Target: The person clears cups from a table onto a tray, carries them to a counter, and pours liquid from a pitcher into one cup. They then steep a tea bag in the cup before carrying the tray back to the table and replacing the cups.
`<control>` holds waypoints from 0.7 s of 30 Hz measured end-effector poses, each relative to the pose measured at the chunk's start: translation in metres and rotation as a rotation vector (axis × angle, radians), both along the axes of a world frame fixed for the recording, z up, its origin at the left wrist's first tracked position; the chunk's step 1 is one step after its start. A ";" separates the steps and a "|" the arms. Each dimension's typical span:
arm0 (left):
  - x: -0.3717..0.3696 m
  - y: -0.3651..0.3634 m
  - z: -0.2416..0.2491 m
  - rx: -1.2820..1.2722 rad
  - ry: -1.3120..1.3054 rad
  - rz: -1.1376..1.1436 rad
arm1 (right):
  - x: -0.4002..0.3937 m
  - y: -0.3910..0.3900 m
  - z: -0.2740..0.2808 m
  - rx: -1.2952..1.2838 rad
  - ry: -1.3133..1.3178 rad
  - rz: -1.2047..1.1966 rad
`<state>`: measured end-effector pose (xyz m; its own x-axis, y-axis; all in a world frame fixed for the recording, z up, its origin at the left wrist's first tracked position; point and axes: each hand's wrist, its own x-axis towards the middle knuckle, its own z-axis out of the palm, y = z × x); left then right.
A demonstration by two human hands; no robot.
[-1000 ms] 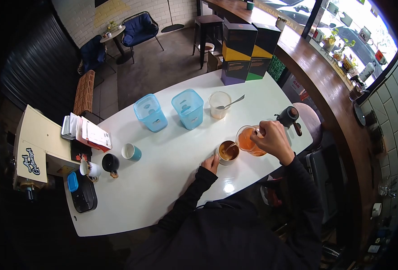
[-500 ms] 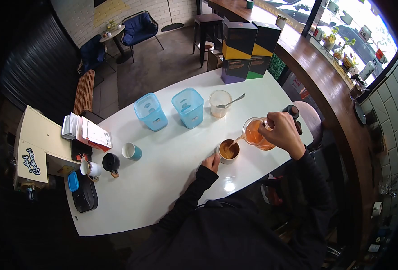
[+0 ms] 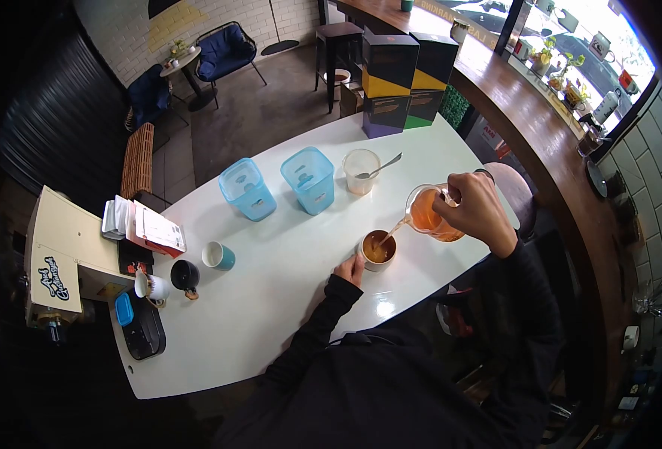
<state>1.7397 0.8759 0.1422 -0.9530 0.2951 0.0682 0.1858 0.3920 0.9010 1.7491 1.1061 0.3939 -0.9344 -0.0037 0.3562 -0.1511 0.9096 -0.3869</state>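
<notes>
My right hand point(image 3: 478, 213) is closed on the handle of a clear glass jug point(image 3: 425, 211) with amber-orange liquid in it. The jug is tilted to the left, and a stream runs from its spout into a cup point(image 3: 378, 260) below. Brownish liquid shows inside the cup, which stands upright on the white table point(image 3: 271, 299). Against the cup's left side, my left hand point(image 3: 349, 269) is closed, its fingertips partly hidden there. Behind the cup stands a translucent plastic tub point(image 3: 361, 185) with a spoon point(image 3: 388, 165) resting across its rim.
Two blue plastic containers point(image 3: 249, 200) stand farther back. Stacked black-and-yellow boxes point(image 3: 391, 66) occupy the far right corner. To the left are a teal cup point(image 3: 219, 257), a black mug point(image 3: 185, 277), a white pitcher point(image 3: 151, 286), a black tray point(image 3: 144, 333) and a cream machine point(image 3: 61, 254).
The camera view has shifted slightly. Pouring continues, with the jug still tilted over the cup. My left hand stays against the cup.
</notes>
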 end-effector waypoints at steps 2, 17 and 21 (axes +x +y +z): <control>0.000 0.001 -0.003 0.002 0.011 0.006 | 0.001 -0.003 0.007 0.035 -0.090 -0.021; -0.002 -0.001 -0.002 -0.003 0.032 -0.008 | -0.002 0.001 -0.006 -0.001 -0.007 0.017; -0.001 -0.001 -0.001 0.000 0.017 -0.010 | -0.001 -0.002 0.001 0.024 -0.108 -0.020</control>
<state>1.7386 0.8749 0.1411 -0.9487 0.3049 0.0840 0.2049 0.3903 0.8976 1.7482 1.1043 0.3945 -0.9674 0.0079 0.2531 -0.0914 0.9213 -0.3781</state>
